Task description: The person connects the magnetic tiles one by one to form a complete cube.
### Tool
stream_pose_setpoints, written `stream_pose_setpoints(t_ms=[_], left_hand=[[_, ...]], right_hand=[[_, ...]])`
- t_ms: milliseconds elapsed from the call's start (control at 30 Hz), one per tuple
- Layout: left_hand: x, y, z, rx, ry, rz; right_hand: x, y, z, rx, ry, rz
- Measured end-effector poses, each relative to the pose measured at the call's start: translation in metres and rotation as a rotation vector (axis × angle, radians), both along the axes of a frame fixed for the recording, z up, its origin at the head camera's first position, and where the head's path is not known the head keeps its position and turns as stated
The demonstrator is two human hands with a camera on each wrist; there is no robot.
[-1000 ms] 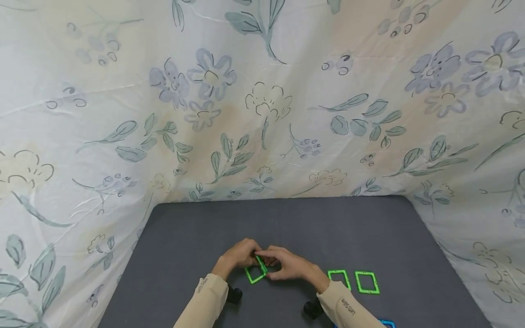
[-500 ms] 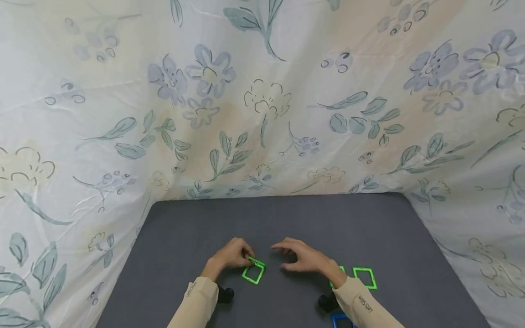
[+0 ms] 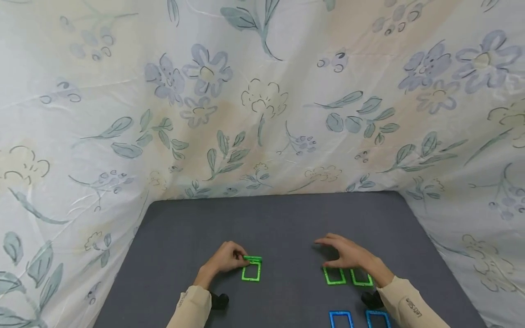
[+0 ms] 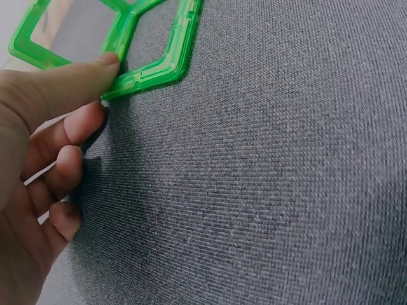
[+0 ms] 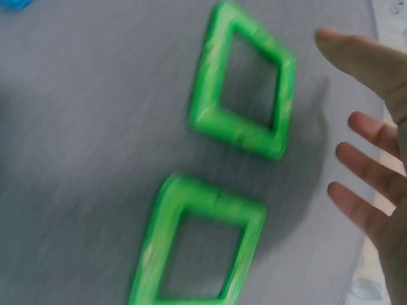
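My left hand [image 3: 224, 258] pinches a green square frame tile [image 3: 253, 258] between thumb and finger, holding it on edge. It meets a second green frame tile [image 3: 251, 279] lying flat on the mat. In the left wrist view the thumb presses near the corner where the two green tiles [image 4: 152, 76] join. My right hand [image 3: 350, 253] hovers with fingers spread and holds nothing. Near it lie two separate green frame tiles, the left one [image 3: 336, 283] and the right one [image 3: 362, 284]; the right wrist view shows both beside the fingertips [image 5: 346, 152].
Two blue frame tiles, one on the left [image 3: 340, 313] and one on the right [image 3: 377, 312], lie at the mat's near edge. The dark grey mat [image 3: 287, 223] ends against a flowered cloth [image 3: 262, 114] at the back and sides.
The right hand has let go of the joined green tiles and moved right, over the loose green tiles. The left hand keeps hold and has turned the pair straighter.
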State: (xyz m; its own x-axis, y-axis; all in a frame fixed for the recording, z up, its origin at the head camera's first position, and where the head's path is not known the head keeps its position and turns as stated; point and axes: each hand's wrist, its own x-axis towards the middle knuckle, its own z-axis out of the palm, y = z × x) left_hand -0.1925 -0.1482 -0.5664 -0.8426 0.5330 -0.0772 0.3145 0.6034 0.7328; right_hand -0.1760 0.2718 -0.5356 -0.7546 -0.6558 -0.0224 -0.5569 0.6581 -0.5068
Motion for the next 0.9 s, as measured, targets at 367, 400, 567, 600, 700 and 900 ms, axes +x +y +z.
stream_pose_setpoints(t_ms=[367,400,567,600,700,900], left_hand=[[0.001,0.001,0.002,0.019,-0.007,0.002],[0.002,0.001,0.002,0.021,-0.008,0.002],[0.003,0.002,0.001,0.015,-0.012,0.006],[0.002,0.002,0.0,0.014,-0.012,0.006],[0.002,0.002,0.0,0.016,-0.011,0.006],[0.001,0.001,0.002,0.027,-0.021,0.01]], right_hand=[[0.027,0.016,0.0,0.215,-0.08,-0.033],[0.028,0.016,-0.001,0.218,-0.071,-0.033],[0.029,0.014,-0.002,0.236,-0.037,-0.024],[0.029,0.014,-0.002,0.238,-0.031,-0.016],[0.03,0.012,-0.004,0.239,-0.022,0.01],[0.029,0.008,-0.004,0.242,0.006,0.055]])
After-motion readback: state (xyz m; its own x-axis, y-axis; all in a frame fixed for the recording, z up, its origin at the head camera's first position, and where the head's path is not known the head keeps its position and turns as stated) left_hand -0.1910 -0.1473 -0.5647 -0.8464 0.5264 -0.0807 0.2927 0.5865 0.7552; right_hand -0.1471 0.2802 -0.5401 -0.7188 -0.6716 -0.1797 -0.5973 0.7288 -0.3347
